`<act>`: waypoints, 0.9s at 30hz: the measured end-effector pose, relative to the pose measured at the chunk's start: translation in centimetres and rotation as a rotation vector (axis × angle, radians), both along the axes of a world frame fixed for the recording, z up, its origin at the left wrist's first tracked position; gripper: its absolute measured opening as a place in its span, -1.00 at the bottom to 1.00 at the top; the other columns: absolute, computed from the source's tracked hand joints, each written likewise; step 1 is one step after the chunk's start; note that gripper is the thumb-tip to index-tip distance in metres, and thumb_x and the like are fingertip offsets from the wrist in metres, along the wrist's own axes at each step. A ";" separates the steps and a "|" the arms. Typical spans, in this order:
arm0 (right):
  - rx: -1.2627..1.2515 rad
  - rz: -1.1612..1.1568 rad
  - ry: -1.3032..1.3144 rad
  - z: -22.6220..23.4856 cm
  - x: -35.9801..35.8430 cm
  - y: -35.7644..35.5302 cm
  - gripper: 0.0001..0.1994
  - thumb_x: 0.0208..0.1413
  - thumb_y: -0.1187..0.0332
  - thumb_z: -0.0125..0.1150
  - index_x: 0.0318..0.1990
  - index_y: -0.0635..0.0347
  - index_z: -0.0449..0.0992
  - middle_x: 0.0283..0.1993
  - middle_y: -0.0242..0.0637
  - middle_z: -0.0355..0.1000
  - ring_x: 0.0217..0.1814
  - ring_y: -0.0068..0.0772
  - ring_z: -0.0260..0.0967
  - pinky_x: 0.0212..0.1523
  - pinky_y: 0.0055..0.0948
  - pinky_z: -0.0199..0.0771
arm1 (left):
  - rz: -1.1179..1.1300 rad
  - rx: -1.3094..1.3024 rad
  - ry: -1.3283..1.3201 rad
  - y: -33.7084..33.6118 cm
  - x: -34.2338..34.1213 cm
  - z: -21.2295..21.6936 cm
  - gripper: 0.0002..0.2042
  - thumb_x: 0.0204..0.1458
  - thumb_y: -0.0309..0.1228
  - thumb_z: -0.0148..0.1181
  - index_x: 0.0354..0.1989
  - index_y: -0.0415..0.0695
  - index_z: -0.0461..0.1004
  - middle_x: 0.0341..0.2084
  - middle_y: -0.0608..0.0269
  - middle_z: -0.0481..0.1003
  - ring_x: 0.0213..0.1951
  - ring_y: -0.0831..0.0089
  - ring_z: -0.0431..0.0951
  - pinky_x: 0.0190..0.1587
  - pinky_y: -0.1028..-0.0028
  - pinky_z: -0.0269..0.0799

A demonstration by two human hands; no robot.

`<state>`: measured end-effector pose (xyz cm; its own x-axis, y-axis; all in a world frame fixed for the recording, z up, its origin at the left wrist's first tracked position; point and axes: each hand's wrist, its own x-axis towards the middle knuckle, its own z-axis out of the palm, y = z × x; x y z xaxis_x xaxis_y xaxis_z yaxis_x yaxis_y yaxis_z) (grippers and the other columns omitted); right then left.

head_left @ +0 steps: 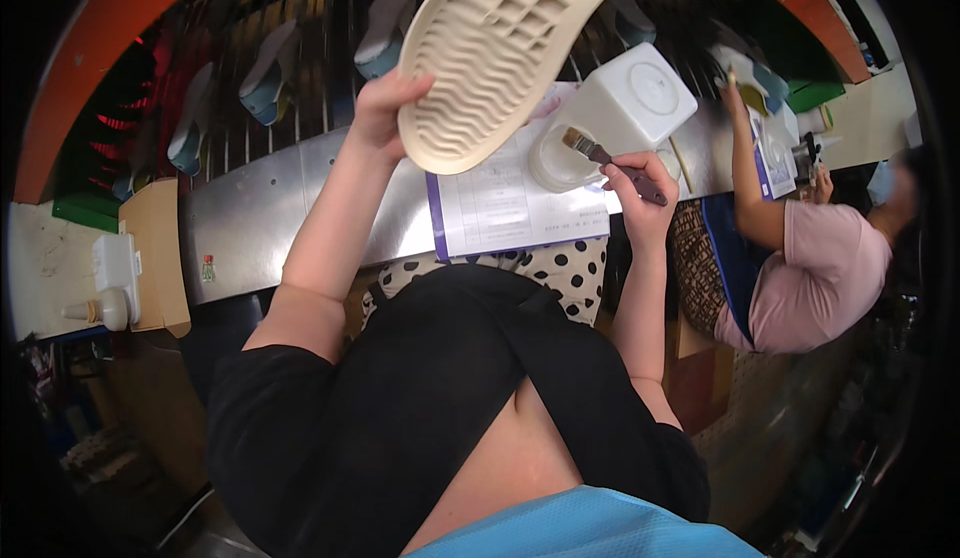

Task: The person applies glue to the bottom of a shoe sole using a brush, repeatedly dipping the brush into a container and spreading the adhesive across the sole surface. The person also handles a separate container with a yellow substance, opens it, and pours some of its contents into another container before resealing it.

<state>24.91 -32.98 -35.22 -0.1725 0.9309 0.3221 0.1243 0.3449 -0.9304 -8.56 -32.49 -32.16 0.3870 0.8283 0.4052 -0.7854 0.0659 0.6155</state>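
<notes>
My left hand (388,108) grips a beige shoe sole (480,88) by its edge, holding it raised above the bench. A wavy tread and a grid of square hollows show on the sole's near face. My right hand (640,188) is closed around the dark handle of a flat paint brush (592,148). The bristles hover over a white plastic container (560,163) with an open mouth, beside a larger white jug (640,93). Under both lies a printed sheet with a purple border (480,208).
A metal bench edge (260,198) runs across in front of me. Beyond it, a roller conveyor carries several shoes, among them a blue and white one (268,78). To the right, a co-worker in a pink shirt (825,258) handles things at the same line. A cardboard box (155,258) stands at left.
</notes>
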 end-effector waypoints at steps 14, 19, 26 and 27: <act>-0.128 -0.063 -0.081 -4.1 -0.6 -0.3 -0.92 0.11 0.60 0.29 -0.23 0.33 0.59 -0.34 -0.36 0.56 -0.31 -0.62 0.48 -0.27 -0.60 0.47 | 0.008 -0.547 -0.232 -6.4 2.5 -8.5 -0.22 0.32 0.21 -0.28 0.49 -0.18 0.04 0.34 -0.21 0.26 0.28 -0.27 0.36 0.13 -0.19 0.50; -0.104 -0.045 0.111 -3.1 1.8 -2.0 -0.85 0.14 0.66 0.28 -0.14 0.42 0.57 -0.20 -0.24 0.58 -0.15 -0.45 0.58 -0.04 -0.49 0.55 | 0.039 -0.642 -0.221 -6.0 2.9 -9.2 -0.27 0.34 0.16 -0.31 0.50 -0.15 0.05 0.36 -0.18 0.24 0.30 -0.32 0.32 0.20 -0.26 0.39; -0.686 -0.165 1.025 -7.0 2.1 -2.0 -0.82 0.23 0.41 0.17 -0.08 0.30 0.48 -0.21 0.00 0.60 -0.29 -0.27 0.56 -0.22 -0.43 0.51 | -0.049 -0.672 -0.334 -5.7 3.9 -9.9 -0.31 0.36 0.12 -0.35 0.51 -0.10 0.04 0.39 -0.14 0.21 0.34 -0.32 0.25 0.25 -0.35 0.27; -0.901 -0.204 1.293 -7.3 2.0 -1.9 -0.83 0.23 0.40 0.17 -0.10 0.27 0.52 -0.23 -0.07 0.61 -0.33 -0.33 0.52 -0.27 -0.49 0.47 | -0.044 -0.686 -0.320 -5.7 4.0 -9.8 -0.32 0.37 0.11 -0.35 0.51 -0.10 0.04 0.38 -0.14 0.21 0.34 -0.32 0.25 0.25 -0.36 0.27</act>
<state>26.88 -34.91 -42.52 -0.0856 0.8620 -0.4996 -0.9051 -0.2769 -0.3226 -4.55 -38.16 -42.00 0.3759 0.9216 -0.0969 -0.9066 0.3873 0.1673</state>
